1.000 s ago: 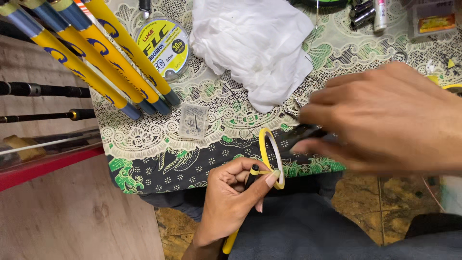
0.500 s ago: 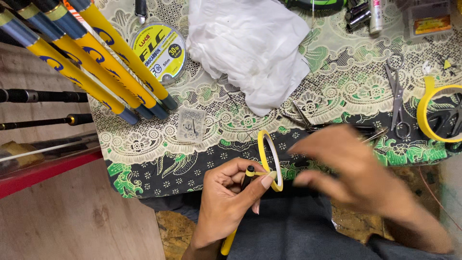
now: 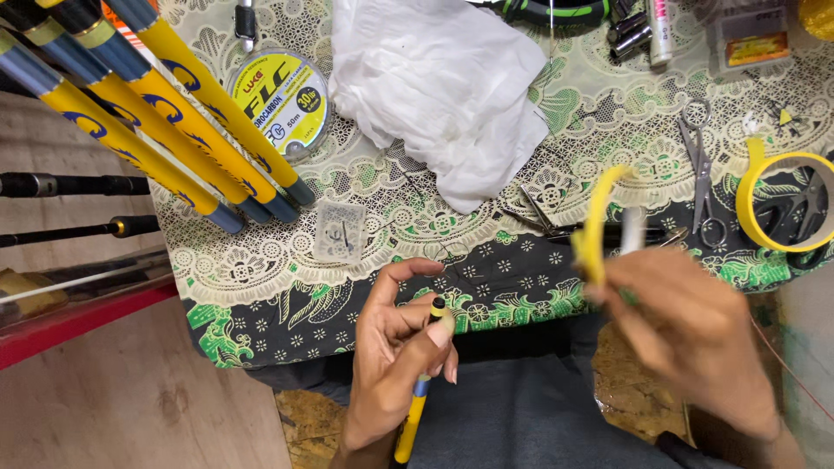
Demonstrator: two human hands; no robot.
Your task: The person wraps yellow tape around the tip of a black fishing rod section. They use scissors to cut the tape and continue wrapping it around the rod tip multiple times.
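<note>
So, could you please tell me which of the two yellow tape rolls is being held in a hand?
The yellow tape roll held up in the right hand; the other roll lies on the patterned cloth beside the scissors.

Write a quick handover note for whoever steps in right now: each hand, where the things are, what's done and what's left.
Left hand: pinches a thin yellow-and-blue rod near its dark tip, held upright over the lap.
Right hand: blurred, holds a yellow tape roll above the edge of the patterned cloth.
On the cloth: a second tape roll and scissors at right, line spool, white rag, yellow rods at left.
Done: tape and rod both in hand.
Left: tape and rod tip are apart; no tape shows on the tip.
</note>
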